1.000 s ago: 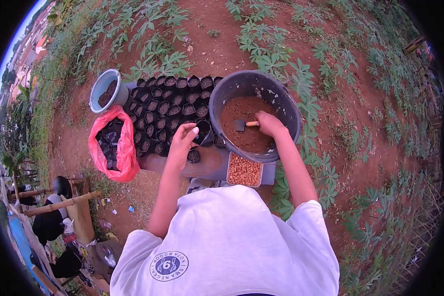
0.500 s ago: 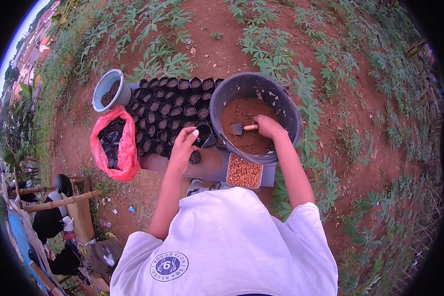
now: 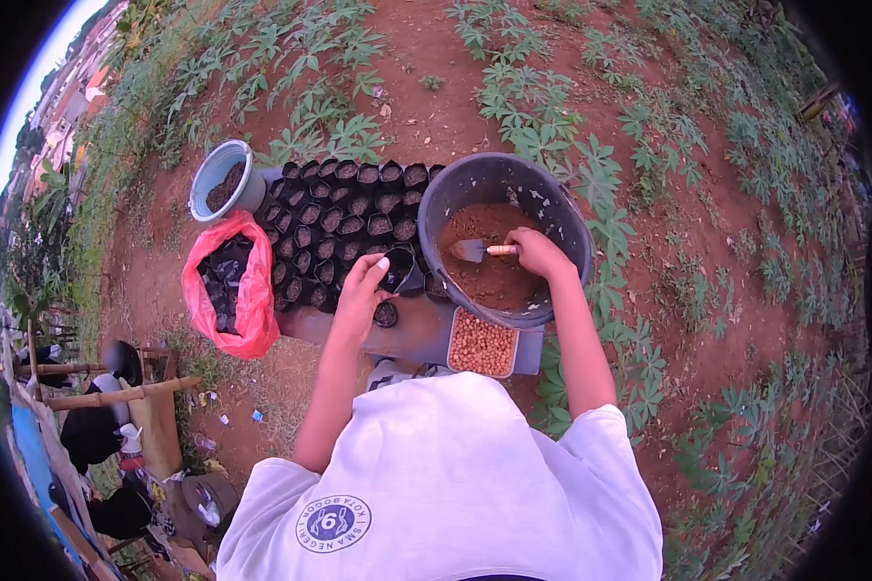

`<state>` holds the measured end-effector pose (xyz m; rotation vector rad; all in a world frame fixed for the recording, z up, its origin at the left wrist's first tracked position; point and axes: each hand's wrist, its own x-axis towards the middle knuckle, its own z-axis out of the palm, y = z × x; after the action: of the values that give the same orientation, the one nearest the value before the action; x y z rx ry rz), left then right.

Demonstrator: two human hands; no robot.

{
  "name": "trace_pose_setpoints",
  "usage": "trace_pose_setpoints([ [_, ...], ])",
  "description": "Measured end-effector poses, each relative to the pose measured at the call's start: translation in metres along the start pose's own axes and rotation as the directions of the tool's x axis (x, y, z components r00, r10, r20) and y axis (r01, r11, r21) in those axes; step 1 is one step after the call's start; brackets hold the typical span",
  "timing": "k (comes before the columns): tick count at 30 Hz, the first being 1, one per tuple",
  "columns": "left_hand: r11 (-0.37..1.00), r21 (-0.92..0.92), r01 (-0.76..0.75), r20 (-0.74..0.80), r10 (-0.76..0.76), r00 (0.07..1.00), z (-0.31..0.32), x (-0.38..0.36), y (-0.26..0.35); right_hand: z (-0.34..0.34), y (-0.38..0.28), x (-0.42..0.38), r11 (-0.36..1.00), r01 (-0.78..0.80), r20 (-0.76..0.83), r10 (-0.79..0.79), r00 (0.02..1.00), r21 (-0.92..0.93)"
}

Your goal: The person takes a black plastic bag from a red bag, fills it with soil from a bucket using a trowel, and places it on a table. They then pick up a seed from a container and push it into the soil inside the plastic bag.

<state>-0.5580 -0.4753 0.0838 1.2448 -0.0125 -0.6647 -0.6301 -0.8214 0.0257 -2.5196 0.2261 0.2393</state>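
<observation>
My left hand (image 3: 363, 286) is closed on the rim of a black planting bag (image 3: 398, 268), which looks open at the top and dark inside. Over the large dark bucket (image 3: 579, 232), my right hand (image 3: 538, 254) grips the wooden handle of a small trowel (image 3: 471, 251). The trowel's blade rests at the brown soil (image 3: 494, 281) inside the bucket. Rows of soil-filled black bags (image 3: 349, 225) stand to the left of the bucket, behind the held bag. One small filled bag (image 3: 386, 314) stands apart, just below my left hand.
A tray of light brown pellets (image 3: 482, 346) sits at the near side of the bench (image 3: 421, 327). To the left are a red plastic bag (image 3: 266, 290) with black bags inside and a blue-grey pail (image 3: 247, 192) with dark soil. Leafy plants grow around; bamboo poles stand lower left.
The trowel's blade now shows more brown soil on it, and my right hand has shifted slightly within the bucket. My left hand still holds the black bag. The view has shifted a little.
</observation>
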Motion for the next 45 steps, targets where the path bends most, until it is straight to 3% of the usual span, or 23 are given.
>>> trace_pose_setpoints([
  [5,1.0,0.014,-0.004,0.035,0.004,0.999,0.004,0.006,0.013,-0.02,-0.017,-0.014,0.999,-0.02,-0.046,0.019,0.999,-0.032],
  [10,0.997,0.075,0.013,0.075,-0.019,0.997,0.007,0.017,0.022,-0.028,-0.03,-0.045,0.998,0.011,-0.171,0.0,0.985,0.066],
  [20,0.988,0.155,0.027,0.186,-0.056,0.981,0.028,0.036,0.023,-0.059,-0.067,-0.119,0.988,-0.084,-0.345,0.124,0.93,0.128],
  [25,0.981,0.194,0.001,0.219,-0.044,0.975,0.041,0.042,0.023,-0.079,-0.084,-0.143,0.992,-0.044,-0.414,0.089,0.906,0.117],
  [35,0.963,0.264,-0.058,0.125,0.025,0.992,0.071,0.043,0.011,-0.098,-0.109,-0.15,0.994,0.048,-0.444,-0.002,0.896,0.094],
  [45,0.963,0.247,-0.11,0.039,0.103,0.994,0.088,0.032,-0.009,-0.094,-0.105,-0.132,0.996,0.084,-0.346,-0.071,0.935,0.022],
])
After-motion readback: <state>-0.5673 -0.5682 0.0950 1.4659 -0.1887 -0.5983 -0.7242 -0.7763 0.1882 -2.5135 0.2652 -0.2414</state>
